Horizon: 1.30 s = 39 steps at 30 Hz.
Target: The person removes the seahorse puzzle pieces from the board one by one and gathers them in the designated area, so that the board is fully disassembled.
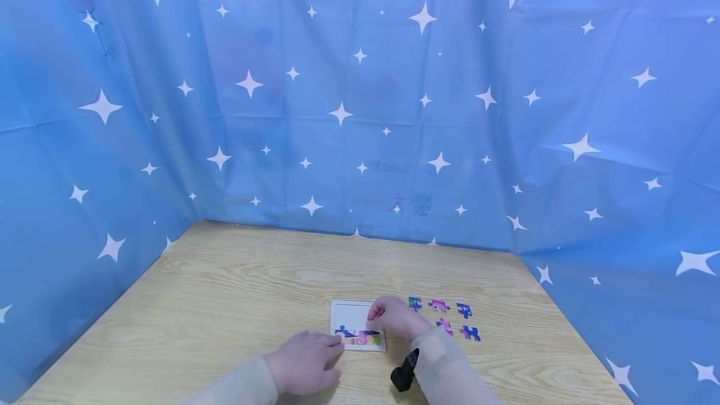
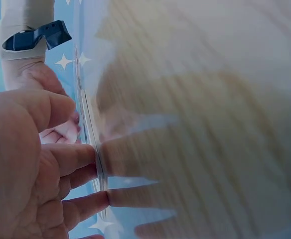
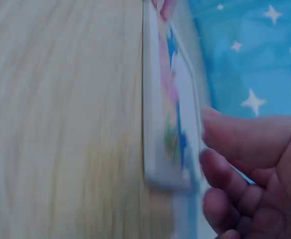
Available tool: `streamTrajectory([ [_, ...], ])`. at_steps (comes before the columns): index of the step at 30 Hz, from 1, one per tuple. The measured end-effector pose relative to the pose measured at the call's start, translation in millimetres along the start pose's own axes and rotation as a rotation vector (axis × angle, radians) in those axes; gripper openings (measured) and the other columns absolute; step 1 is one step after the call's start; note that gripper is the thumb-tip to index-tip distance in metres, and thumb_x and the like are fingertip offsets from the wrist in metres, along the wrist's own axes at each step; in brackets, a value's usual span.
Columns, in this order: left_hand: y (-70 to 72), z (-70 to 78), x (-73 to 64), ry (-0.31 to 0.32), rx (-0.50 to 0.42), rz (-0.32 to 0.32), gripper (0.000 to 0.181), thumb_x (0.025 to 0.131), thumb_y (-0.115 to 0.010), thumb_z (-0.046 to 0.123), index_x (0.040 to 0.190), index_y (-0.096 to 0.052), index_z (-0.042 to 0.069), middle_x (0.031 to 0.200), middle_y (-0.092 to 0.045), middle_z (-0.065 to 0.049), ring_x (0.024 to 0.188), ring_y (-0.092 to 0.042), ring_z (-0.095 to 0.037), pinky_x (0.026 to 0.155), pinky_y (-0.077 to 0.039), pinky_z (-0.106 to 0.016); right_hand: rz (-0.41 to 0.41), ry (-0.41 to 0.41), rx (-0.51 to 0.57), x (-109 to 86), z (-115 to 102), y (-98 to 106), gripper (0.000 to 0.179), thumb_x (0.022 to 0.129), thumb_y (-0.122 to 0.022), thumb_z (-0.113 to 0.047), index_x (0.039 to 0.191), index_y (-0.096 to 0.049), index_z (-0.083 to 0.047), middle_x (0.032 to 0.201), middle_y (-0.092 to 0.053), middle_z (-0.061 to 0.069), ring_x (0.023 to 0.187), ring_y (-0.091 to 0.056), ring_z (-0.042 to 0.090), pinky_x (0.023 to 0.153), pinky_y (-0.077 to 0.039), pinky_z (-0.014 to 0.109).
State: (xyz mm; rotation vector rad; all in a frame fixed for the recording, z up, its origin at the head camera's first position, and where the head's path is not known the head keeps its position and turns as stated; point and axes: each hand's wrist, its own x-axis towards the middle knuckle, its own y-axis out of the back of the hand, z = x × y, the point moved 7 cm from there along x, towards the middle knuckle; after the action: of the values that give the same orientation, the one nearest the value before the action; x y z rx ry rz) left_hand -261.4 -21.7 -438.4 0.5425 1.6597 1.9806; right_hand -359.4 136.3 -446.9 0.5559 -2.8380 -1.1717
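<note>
A small white puzzle tray (image 1: 350, 315) lies on the table with joined jigsaw pieces (image 1: 362, 338) along its near side, in pink, dark blue and green; its far part is bare white. My left hand (image 1: 308, 362) lies flat at the tray's left edge, fingers extended, fingertips at the near left corner. Over the tray's right side is my right hand (image 1: 395, 317), its fingers loosely bent. In the right wrist view the thumb (image 3: 235, 137) and fingers stand slightly apart beside the tray, nothing showing between them.
To the right of the tray lie several loose jigsaw pieces (image 1: 439, 305), pink and dark blue, in two rough rows. The wooden table (image 1: 225, 280) meets a blue star-patterned curtain (image 1: 337, 161) at its back and sides. A black wrist device (image 1: 406, 370) is on the right sleeve.
</note>
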Motion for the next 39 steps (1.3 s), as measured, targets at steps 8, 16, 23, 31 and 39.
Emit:
streamTrajectory([
  [8, 1.9, 1.0, 0.4, 0.003, 0.011, 0.016, 0.054, 0.092, -0.051, 0.047, 0.133, -0.059, 0.014, 0.138, -0.054, 0.001, 0.126, -0.050, -0.021, 0.100, -0.040, -0.051, 0.049, 0.034, 0.140, 0.0, -26, -22, 0.007, 0.086, -0.070, -0.010, 0.089, -0.064, -0.007, 0.079, -0.058, 0.003, 0.066, -0.052, 0.017, 0.059, -0.043, 0.030],
  [16, 1.1, 0.2, 0.9, -0.021, 0.005, 0.009, 0.054, 0.093, -0.050, 0.045, 0.136, -0.057, 0.012, 0.139, -0.053, 0.000, 0.127, -0.048, -0.020, 0.101, -0.039, -0.053, 0.073, 0.047, 0.196, 2.3, -26, -43, 0.016, 0.078, -0.073, 0.003, 0.088, -0.061, -0.002, 0.076, -0.055, 0.004, 0.063, -0.053, 0.014, 0.055, -0.045, 0.025],
  [23, -2.3, -4.6, -2.2, -0.074, 0.031, -0.014, 0.053, 0.097, -0.046, 0.044, 0.140, -0.052, 0.014, 0.144, -0.048, -0.002, 0.132, -0.044, -0.021, 0.104, -0.035, -0.052, 0.086, 0.026, 0.159, 1.1, -25, -46, 0.015, 0.078, -0.073, 0.003, 0.087, -0.062, -0.003, 0.078, -0.055, 0.003, 0.069, -0.053, 0.016, 0.060, -0.046, 0.027],
  [31, -0.7, -11.4, -6.6, -0.011, -0.028, -0.049, 0.056, 0.092, -0.049, 0.051, 0.140, -0.053, 0.022, 0.146, -0.045, -0.008, 0.135, -0.039, -0.024, 0.107, -0.030, -0.053, 0.085, 0.015, 0.154, 0.1, -27, -48, 0.012, 0.080, -0.072, 0.003, 0.085, -0.063, -0.003, 0.076, -0.056, 0.003, 0.068, -0.053, 0.015, 0.060, -0.046, 0.026],
  [39, 0.4, -11.8, -5.6, -0.006, -0.042, -0.066, 0.058, 0.090, -0.052, 0.052, 0.140, -0.053, 0.023, 0.146, -0.045, -0.007, 0.134, -0.040, -0.024, 0.105, -0.032, -0.056, 0.063, 0.001, 0.136, -0.2, -26, -47, 0.019, 0.076, -0.078, -0.003, 0.086, -0.062, -0.004, 0.079, -0.056, 0.003, 0.073, -0.051, 0.017, 0.065, -0.042, 0.030],
])
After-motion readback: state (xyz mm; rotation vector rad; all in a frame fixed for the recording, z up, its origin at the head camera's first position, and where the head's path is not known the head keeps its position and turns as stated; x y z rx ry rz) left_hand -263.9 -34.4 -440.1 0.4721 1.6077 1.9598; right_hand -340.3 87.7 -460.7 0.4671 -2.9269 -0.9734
